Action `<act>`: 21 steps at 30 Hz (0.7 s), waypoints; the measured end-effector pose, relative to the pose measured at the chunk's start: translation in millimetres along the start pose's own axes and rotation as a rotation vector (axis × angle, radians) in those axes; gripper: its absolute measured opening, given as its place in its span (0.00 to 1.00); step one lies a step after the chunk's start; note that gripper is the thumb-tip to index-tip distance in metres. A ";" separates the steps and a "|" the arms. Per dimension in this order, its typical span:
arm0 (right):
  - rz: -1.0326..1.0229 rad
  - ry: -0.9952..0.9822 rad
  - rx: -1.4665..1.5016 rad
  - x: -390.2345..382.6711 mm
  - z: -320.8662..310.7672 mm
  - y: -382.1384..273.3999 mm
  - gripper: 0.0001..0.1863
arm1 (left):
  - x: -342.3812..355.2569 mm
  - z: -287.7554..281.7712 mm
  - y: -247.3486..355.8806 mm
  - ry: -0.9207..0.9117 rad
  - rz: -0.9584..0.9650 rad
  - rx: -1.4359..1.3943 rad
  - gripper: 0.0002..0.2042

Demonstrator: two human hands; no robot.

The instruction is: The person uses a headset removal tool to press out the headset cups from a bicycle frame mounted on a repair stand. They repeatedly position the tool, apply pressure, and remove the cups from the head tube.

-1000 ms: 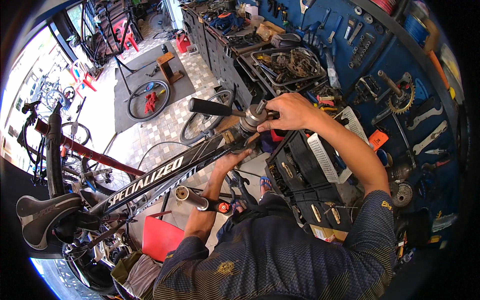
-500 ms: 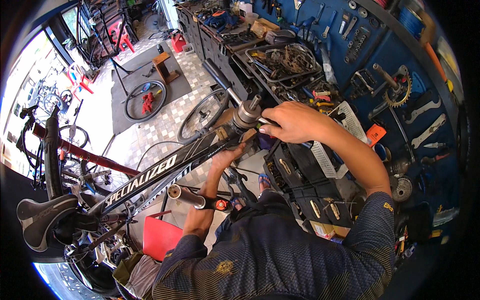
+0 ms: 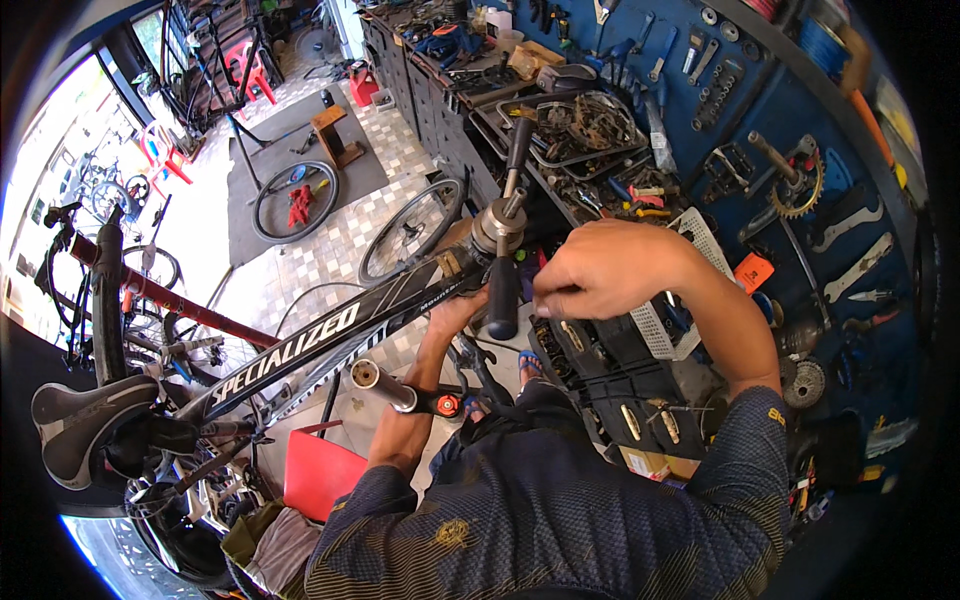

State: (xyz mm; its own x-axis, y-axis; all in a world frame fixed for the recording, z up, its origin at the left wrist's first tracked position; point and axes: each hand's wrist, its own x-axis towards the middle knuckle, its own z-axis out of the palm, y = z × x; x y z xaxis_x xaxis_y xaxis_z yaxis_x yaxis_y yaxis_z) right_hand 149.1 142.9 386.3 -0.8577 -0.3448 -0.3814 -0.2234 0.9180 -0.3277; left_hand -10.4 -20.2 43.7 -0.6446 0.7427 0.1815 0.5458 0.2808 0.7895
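Observation:
A black bicycle frame [image 3: 290, 352] slants across in front of me, held on a stand arm [image 3: 383, 386]. On the frame's head tube sits a round steel headset cutting tool [image 3: 497, 228] with a two-ended bar. One black handle [image 3: 521, 145] points away from me, and the other black handle [image 3: 503, 300] points back toward me. My left hand [image 3: 460, 312] is wrapped around the head tube from below, its fingers partly hidden by the frame. Just right of the near handle, my right hand [image 3: 610, 270] hovers with curled fingers, apart from it and holding nothing.
A workbench with a tray of parts [image 3: 580, 130] runs along the right, beside a white basket [image 3: 670, 325]. Tools hang on the blue wall [image 3: 770, 110]. Wheels [image 3: 412, 230] lie ahead on the floor; a red chair [image 3: 322, 470] stands at lower left.
The tool's bar has turned clockwise: its far handle swung rightward and the other end came round toward me. My right hand has let go of the bar. My left hand stays on the frame.

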 end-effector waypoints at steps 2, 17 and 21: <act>-0.128 0.076 -0.024 5.0 -4.6 -9.6 0.12 | 2.6 3.4 -5.2 0.057 0.181 0.030 0.30; 0.164 0.465 -0.637 90.7 -55.1 78.2 0.23 | 1.7 -2.6 11.2 0.096 0.007 -0.070 0.26; 0.389 0.203 -0.617 63.8 -41.5 97.3 0.14 | 1.3 3.3 6.2 0.142 0.060 0.039 0.23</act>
State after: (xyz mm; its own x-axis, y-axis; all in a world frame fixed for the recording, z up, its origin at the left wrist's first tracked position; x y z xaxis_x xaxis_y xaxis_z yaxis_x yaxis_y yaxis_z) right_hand 53.4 218.3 366.0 -0.9828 0.0140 -0.1841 -0.0550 0.9297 0.3642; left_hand -6.1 -15.5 46.9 -0.6780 0.6664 0.3104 0.6038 0.2639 0.7522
